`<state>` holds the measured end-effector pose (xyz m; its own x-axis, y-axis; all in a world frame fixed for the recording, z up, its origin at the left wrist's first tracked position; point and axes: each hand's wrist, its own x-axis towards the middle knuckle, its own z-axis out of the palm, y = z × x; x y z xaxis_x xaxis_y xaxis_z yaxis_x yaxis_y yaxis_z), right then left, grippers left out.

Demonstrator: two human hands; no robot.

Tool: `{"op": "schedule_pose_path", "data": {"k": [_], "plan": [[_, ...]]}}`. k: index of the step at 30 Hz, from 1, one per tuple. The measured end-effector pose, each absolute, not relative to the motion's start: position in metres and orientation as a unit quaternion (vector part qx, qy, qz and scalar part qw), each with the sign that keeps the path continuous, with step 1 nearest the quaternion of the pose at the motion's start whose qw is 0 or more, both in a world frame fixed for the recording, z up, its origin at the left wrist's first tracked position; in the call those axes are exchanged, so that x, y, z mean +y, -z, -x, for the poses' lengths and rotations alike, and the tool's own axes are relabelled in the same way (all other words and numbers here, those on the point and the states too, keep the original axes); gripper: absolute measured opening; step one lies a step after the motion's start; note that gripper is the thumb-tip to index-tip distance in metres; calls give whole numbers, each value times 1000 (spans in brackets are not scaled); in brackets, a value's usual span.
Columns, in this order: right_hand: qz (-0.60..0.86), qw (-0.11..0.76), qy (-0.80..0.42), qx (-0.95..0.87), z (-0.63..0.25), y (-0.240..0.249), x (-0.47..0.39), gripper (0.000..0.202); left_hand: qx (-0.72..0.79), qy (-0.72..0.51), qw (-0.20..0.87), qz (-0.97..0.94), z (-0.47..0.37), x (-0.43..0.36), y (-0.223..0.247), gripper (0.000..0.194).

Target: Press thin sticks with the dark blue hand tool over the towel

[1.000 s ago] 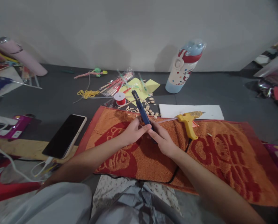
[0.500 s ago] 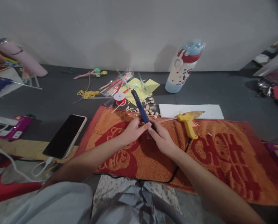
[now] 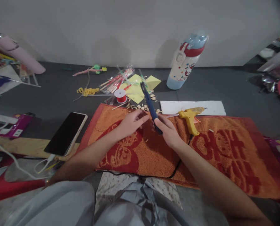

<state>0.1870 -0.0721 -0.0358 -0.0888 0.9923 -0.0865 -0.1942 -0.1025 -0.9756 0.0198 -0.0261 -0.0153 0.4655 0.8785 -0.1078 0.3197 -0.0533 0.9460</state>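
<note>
My right hand (image 3: 168, 131) is closed around a dark blue hand tool (image 3: 151, 108) with a black forked tip, much like pliers. The tool slants up and away over the towel, its tip toward the yellow paper. My left hand (image 3: 132, 124) hovers just left of the tool, apart from it, fingers spread and loosely curled with nothing visible in them. Below both hands, a small wooden piece (image 3: 147, 140) lies on the orange towel (image 3: 158, 160). Several more cut wooden bits (image 3: 140, 107) are scattered beyond the fingers, partly hidden by the tool.
A yellow glue gun (image 3: 189, 121) rests right of my hands, near a white board (image 3: 212, 108). A bottle (image 3: 184, 66) stands behind. Yellow paper (image 3: 136, 95), a spool of red thread (image 3: 120, 96) and bagged sticks (image 3: 116, 82) lie ahead. A phone (image 3: 66, 133) is at left.
My left hand has let go of the tool and moved slightly left, opening. The right hand has drawn the tool rightward. A small wooden piece now shows on the towel below.
</note>
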Motion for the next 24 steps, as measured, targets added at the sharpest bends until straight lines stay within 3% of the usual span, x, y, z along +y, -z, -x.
{"op": "schedule_pose_path", "data": {"k": [4,7,14,21,24], "plan": [[450,537,-576,-420,-192,33,-69,39,367,-42,451,-812,-10,-29,-4,25],[443,549,-575,-415,-194,33,-66,40,307,27,390,-868,-12,-35,-9,16],[430,552,-591,-401,-191,36,-64,44,280,25,314,-907,-15,-25,-7,12],[416,552,-594,-411,-193,36,-64,43,513,-148,189,-824,-10,11,-10,21],[403,556,-599,-412,-194,35,-65,44,567,-147,156,-795,-1,19,-8,31]]}}
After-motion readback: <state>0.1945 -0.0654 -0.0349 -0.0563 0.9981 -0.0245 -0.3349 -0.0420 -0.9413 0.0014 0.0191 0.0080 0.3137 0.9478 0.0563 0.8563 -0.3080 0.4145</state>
